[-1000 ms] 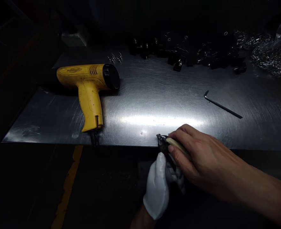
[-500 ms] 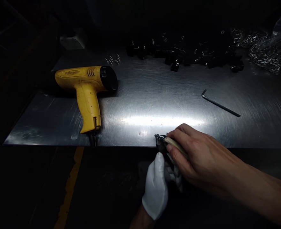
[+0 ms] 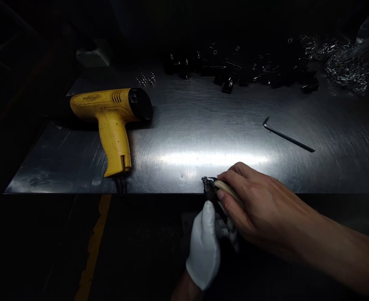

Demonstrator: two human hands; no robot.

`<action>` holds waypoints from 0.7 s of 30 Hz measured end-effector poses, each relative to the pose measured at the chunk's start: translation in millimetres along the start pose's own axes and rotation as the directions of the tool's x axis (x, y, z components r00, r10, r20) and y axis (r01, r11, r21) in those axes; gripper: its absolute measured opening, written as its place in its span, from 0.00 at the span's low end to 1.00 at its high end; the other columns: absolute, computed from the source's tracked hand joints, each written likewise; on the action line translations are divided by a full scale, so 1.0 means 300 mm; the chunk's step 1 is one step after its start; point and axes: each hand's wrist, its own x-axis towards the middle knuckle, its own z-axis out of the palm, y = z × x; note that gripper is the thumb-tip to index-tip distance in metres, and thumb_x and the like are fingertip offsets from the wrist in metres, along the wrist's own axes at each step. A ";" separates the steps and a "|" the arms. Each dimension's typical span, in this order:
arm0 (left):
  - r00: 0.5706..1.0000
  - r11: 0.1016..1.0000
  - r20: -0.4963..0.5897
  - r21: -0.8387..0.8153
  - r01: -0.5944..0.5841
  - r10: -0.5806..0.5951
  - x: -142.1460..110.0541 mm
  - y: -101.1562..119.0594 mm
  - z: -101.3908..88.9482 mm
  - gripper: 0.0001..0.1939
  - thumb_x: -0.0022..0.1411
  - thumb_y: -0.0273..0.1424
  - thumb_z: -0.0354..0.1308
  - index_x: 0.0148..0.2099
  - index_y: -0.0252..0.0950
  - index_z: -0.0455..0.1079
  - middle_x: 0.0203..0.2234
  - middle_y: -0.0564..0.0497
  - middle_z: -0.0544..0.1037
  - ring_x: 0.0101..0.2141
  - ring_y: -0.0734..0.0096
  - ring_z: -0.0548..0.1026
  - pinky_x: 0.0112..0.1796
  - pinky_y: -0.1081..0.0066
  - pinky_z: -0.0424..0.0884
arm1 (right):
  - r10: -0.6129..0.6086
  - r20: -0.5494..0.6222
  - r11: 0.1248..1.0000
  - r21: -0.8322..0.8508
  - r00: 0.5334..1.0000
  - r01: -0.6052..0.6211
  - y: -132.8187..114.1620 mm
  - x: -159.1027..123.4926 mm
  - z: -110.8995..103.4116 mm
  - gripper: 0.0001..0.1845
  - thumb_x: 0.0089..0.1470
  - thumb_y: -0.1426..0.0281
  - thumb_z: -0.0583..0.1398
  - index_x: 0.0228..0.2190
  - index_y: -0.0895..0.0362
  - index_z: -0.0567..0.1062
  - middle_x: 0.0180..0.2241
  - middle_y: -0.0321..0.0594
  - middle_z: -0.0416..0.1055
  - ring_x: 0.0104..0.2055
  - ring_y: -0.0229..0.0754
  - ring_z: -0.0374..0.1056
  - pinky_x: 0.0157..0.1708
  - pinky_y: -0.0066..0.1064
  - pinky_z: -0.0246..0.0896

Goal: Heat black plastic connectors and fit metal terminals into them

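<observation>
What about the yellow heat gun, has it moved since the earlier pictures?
No. The yellow heat gun keeps its place against the hex key on the steel table; both shift together in view, so the camera moved, not the gun.

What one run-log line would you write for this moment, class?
left hand: white glove, holds small dark fitting | right hand: bare, holds pale handle | nearby: yellow heat gun, hex key, steel table

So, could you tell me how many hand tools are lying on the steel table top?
2: a yellow heat gun on the left of the steel table top, and an L-shaped hex key on the right. More may be hidden in the dark far end.
</observation>
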 end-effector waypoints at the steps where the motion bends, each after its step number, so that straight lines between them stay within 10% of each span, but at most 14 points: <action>1: 1.000 1.000 -0.023 0.022 -0.002 0.002 -0.001 0.001 0.002 0.24 0.71 0.47 0.49 0.35 0.35 0.76 0.26 0.51 0.79 0.30 0.69 0.76 0.33 0.74 0.73 | -0.003 -0.003 1.000 0.000 1.000 0.003 0.000 -0.002 0.001 0.09 0.66 0.68 0.53 0.38 0.54 0.72 0.36 0.37 0.67 0.33 0.39 0.65 0.36 0.38 0.65; 21: 0.952 0.904 -0.078 0.343 -0.254 0.296 0.024 -0.080 0.012 0.16 0.74 0.38 0.46 0.37 0.39 0.71 0.24 0.54 0.72 0.26 0.73 0.71 0.31 0.73 0.70 | 0.068 -0.007 0.996 0.054 0.998 -0.068 -0.008 -0.043 -0.025 0.10 0.67 0.66 0.53 0.37 0.53 0.72 0.37 0.35 0.68 0.34 0.37 0.66 0.37 0.37 0.64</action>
